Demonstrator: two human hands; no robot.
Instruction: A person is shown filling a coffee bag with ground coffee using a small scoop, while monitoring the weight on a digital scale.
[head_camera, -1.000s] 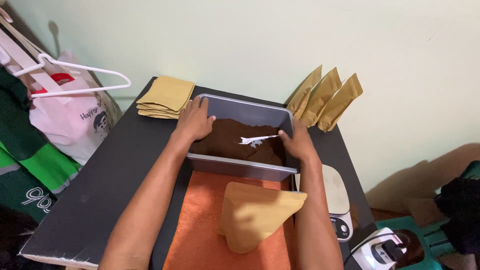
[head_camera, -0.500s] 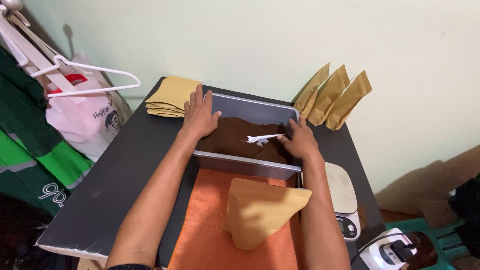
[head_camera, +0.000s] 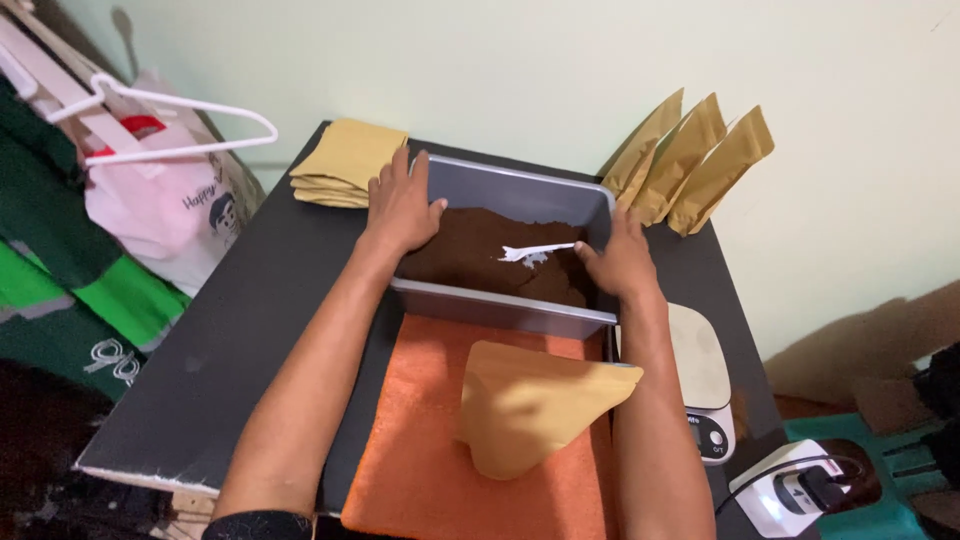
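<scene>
A grey metal tray (head_camera: 520, 186) stands on the black table (head_camera: 250, 320), partly filled with dark brown ground powder (head_camera: 470, 255). A white plastic scoop (head_camera: 535, 252) lies on the powder. My left hand (head_camera: 400, 210) grips the tray's left wall, thumb inside. My right hand (head_camera: 622, 260) holds the tray's right wall, thumb near the scoop's handle. In front of the tray, an open tan paper pouch (head_camera: 535, 405) stands on an orange cloth (head_camera: 410, 450).
A stack of flat tan pouches (head_camera: 345, 165) lies at the back left. Three filled tan pouches (head_camera: 695, 165) lean against the wall at the back right. A white scale (head_camera: 700, 385) sits by my right forearm. Bags and a white hanger (head_camera: 160, 125) hang left.
Both hands stay on the tray's sides. The view has shifted a little, and the tray and hands appear slightly farther back and higher in the picture.
</scene>
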